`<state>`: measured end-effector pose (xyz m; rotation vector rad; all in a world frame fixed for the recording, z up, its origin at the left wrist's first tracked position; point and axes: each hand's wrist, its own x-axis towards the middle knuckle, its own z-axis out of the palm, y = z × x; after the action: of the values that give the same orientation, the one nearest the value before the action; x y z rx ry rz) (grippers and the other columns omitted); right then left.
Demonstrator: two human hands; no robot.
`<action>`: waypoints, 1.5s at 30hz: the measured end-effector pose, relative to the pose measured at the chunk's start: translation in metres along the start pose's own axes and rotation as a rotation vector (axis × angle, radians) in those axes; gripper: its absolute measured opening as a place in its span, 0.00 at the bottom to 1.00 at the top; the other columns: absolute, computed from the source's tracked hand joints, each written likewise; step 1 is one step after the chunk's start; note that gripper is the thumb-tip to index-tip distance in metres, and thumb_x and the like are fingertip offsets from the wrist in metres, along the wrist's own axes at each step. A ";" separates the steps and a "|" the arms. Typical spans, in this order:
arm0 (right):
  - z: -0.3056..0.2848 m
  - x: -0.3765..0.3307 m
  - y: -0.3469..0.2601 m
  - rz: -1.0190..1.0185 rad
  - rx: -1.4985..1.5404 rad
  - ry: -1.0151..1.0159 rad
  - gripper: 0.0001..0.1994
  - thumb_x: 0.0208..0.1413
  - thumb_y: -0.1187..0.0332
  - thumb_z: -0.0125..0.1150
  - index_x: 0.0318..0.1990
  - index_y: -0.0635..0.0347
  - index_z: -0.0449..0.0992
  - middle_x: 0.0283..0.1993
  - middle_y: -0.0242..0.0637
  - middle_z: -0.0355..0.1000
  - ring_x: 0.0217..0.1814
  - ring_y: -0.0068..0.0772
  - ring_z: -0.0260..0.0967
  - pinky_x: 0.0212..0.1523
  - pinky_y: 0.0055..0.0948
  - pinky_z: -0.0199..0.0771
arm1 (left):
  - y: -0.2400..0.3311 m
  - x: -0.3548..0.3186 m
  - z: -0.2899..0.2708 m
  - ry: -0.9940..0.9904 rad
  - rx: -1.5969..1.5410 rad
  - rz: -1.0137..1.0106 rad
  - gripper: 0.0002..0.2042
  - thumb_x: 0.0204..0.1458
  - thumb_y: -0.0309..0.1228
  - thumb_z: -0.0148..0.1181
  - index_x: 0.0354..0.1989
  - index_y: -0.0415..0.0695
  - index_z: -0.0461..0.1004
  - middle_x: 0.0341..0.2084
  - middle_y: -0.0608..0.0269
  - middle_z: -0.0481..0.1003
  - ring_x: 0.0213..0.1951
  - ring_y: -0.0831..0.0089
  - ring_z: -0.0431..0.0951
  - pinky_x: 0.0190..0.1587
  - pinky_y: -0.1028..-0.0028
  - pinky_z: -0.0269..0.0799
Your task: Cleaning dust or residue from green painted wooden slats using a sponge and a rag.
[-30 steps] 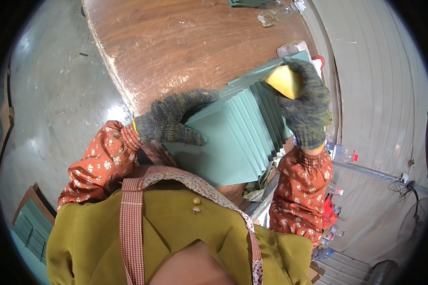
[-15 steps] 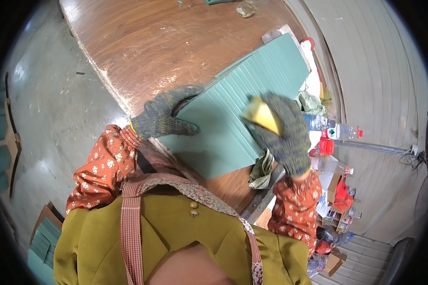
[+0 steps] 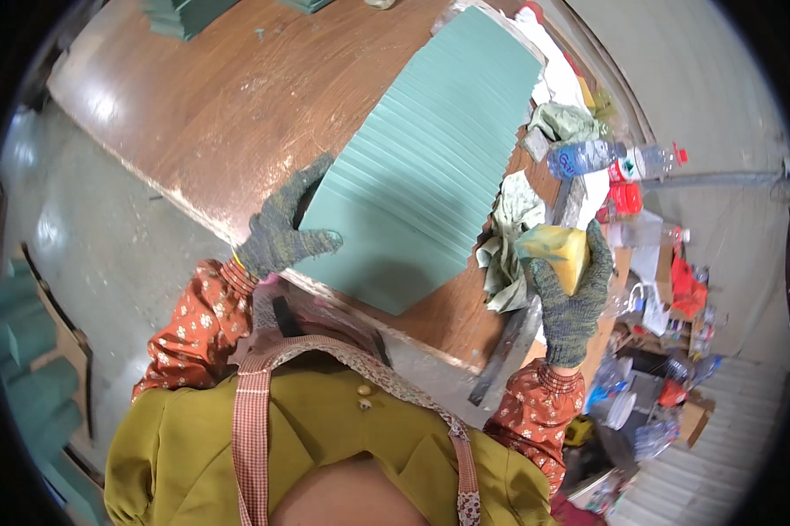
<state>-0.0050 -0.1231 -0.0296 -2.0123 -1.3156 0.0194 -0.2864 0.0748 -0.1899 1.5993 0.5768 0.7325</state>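
1. Green sheets (image 3: 421,167) are looking smooth and matt; exact material is not showing clearly.
2. Tabletop (image 3: 237,105) is showing brown wood grain, shining under light, chipping roughly along its edge.
3. Left hand (image 3: 285,230) and right hand (image 3: 579,298) are wearing coarse, matt, knitted cloth gloves (image 3: 276,250).
4. Yellow block (image 3: 563,247) is looking sponge-like, matt, greenish in patches.
5. Crumpled cloth (image 3: 510,232) is looking creased, matt.
6. Sleeves (image 3: 198,307) are showing printed cloth, faintly glossy.
7. Bottles (image 3: 653,163) are looking like clear, glossy plastic.
8. Floor (image 3: 123,219) is looking smooth, gleaming in patches.
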 end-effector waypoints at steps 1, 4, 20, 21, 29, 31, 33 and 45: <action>0.002 -0.003 -0.002 0.071 0.063 0.026 0.37 0.46 0.73 0.72 0.64 0.62 0.59 0.60 0.43 0.63 0.58 0.38 0.65 0.60 0.35 0.68 | -0.001 0.002 0.003 0.011 -0.004 -0.011 0.47 0.39 0.41 0.76 0.67 0.38 0.56 0.64 0.50 0.61 0.66 0.61 0.60 0.66 0.64 0.55; 0.014 -0.006 -0.017 -0.039 -0.174 0.169 0.33 0.48 0.69 0.72 0.61 0.65 0.63 0.49 0.46 0.73 0.47 0.38 0.74 0.49 0.32 0.77 | -0.014 0.005 0.006 -0.035 -0.030 0.049 0.47 0.42 0.41 0.74 0.68 0.37 0.53 0.64 0.49 0.61 0.65 0.61 0.61 0.66 0.64 0.55; 0.184 0.022 -0.170 -0.128 -0.477 0.148 0.36 0.45 0.52 0.70 0.59 0.61 0.65 0.51 0.41 0.70 0.49 0.39 0.70 0.50 0.36 0.71 | 0.027 0.027 0.006 -0.483 -0.021 0.208 0.27 0.56 0.45 0.58 0.57 0.38 0.65 0.51 0.50 0.71 0.56 0.59 0.68 0.63 0.59 0.57; 0.184 0.021 -0.162 -0.114 -0.486 0.164 0.36 0.45 0.52 0.70 0.59 0.61 0.65 0.51 0.41 0.70 0.49 0.39 0.70 0.50 0.36 0.71 | 0.037 0.029 0.003 -0.502 -0.067 0.163 0.26 0.56 0.45 0.57 0.57 0.37 0.66 0.52 0.49 0.70 0.57 0.58 0.67 0.65 0.58 0.54; 0.061 -0.021 -0.059 0.462 -0.735 0.371 0.34 0.50 0.54 0.70 0.59 0.65 0.67 0.52 0.53 0.73 0.52 0.43 0.74 0.52 0.37 0.75 | -0.006 0.023 -0.007 -0.385 0.256 0.391 0.49 0.49 0.47 0.65 0.67 0.26 0.42 0.64 0.29 0.50 0.67 0.40 0.50 0.70 0.52 0.41; 0.071 0.006 -0.089 0.425 -0.589 0.381 0.32 0.50 0.56 0.69 0.58 0.65 0.68 0.52 0.53 0.73 0.53 0.44 0.73 0.53 0.36 0.75 | -0.012 0.022 -0.005 -0.378 0.271 0.355 0.53 0.48 0.47 0.66 0.68 0.26 0.38 0.65 0.28 0.46 0.68 0.37 0.47 0.70 0.52 0.39; 0.094 0.036 -0.128 0.383 -0.333 0.280 0.31 0.51 0.56 0.68 0.58 0.65 0.68 0.54 0.55 0.71 0.56 0.46 0.71 0.55 0.39 0.72 | -0.019 0.022 -0.006 -0.389 0.160 0.328 0.50 0.49 0.45 0.66 0.68 0.26 0.40 0.65 0.30 0.49 0.68 0.39 0.47 0.70 0.53 0.39; 0.054 0.048 -0.083 0.397 -0.906 -0.034 0.34 0.53 0.46 0.63 0.62 0.57 0.66 0.56 0.45 0.71 0.58 0.46 0.68 0.59 0.43 0.67 | 0.002 0.023 -0.008 -0.495 0.051 0.211 0.49 0.52 0.40 0.64 0.66 0.23 0.34 0.63 0.35 0.53 0.65 0.43 0.55 0.69 0.56 0.46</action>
<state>-0.0679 -0.0371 -0.0052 -3.0175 -0.9926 -0.4288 -0.2766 0.0962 -0.1840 1.8244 0.0674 0.4470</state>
